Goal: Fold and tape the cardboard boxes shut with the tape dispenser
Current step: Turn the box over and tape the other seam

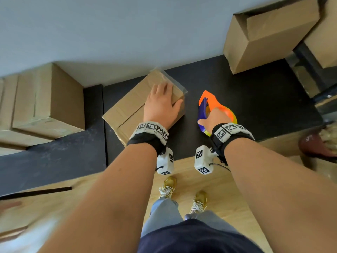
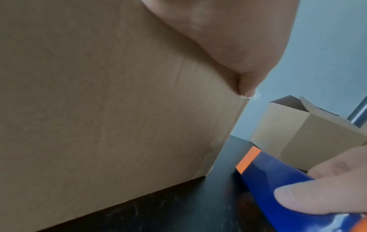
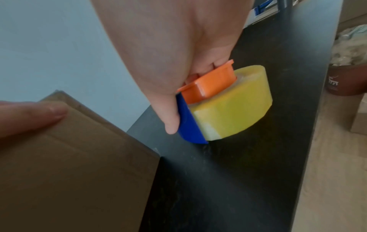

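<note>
A closed cardboard box [image 1: 127, 110] stands at an angle on the black table [image 1: 255, 99]. Clear tape [image 1: 176, 82] runs along its top seam and juts past the far corner. My left hand [image 1: 161, 101] lies flat on the box top, fingers straight, and the thumb [image 2: 246, 84] reaches the right edge. Right of the box, my right hand [image 1: 214, 117] grips the tape dispenser [image 1: 207, 105]. Its orange and blue body carries a yellowish roll [image 3: 234, 109] and rests on the table. In the right wrist view my fingers curl into the orange core [image 3: 208, 81].
An open box [image 1: 269, 33] sits on the table at the back right, with another box [image 1: 326, 33] beyond it. Closed boxes [image 1: 45, 103] are stacked at the left. A brown bin [image 1: 317, 143] stands on the wooden floor by the table's right end.
</note>
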A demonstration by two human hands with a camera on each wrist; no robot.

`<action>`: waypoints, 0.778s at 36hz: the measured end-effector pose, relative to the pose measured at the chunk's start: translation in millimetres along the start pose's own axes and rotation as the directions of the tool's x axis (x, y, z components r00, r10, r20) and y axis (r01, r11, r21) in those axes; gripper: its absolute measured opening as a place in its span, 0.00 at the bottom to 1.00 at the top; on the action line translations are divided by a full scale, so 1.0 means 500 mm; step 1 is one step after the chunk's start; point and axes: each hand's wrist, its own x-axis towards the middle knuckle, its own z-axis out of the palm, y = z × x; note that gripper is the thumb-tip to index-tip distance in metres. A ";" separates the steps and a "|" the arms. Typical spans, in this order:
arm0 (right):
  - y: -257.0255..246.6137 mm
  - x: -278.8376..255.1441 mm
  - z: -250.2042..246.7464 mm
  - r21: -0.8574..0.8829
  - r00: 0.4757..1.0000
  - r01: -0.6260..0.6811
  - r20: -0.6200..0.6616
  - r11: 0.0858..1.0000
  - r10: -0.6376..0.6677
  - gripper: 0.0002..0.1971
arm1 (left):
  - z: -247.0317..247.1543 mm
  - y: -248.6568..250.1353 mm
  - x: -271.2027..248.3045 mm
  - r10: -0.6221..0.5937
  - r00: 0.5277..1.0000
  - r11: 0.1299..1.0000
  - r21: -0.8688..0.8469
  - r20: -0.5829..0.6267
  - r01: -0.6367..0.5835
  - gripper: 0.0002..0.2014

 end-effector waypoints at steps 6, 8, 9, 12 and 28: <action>-0.008 0.002 0.017 -0.039 0.991 -0.078 0.103 0.996 0.082 0.22 | 0.004 0.000 0.005 0.008 0.993 0.999 0.048 0.118 -0.014 0.31; -0.007 -0.001 0.020 -0.062 0.986 -0.093 0.132 0.994 0.100 0.21 | 0.001 0.002 0.006 0.010 0.991 0.998 0.053 0.134 -0.018 0.31; -0.008 -0.003 0.021 -0.072 0.984 -0.095 0.141 0.993 0.104 0.20 | -0.001 0.004 0.006 0.015 0.991 0.998 0.056 0.135 -0.022 0.31; -0.010 -0.007 0.020 -0.079 0.983 -0.095 0.153 0.992 0.106 0.20 | -0.006 0.007 0.003 0.024 0.992 0.998 0.052 0.123 -0.031 0.30; -0.050 -0.023 -0.060 0.034 0.999 -0.023 -0.048 0.999 0.024 0.14 | -0.041 -0.006 -0.026 0.180 0.983 0.983 0.043 0.021 -0.181 0.20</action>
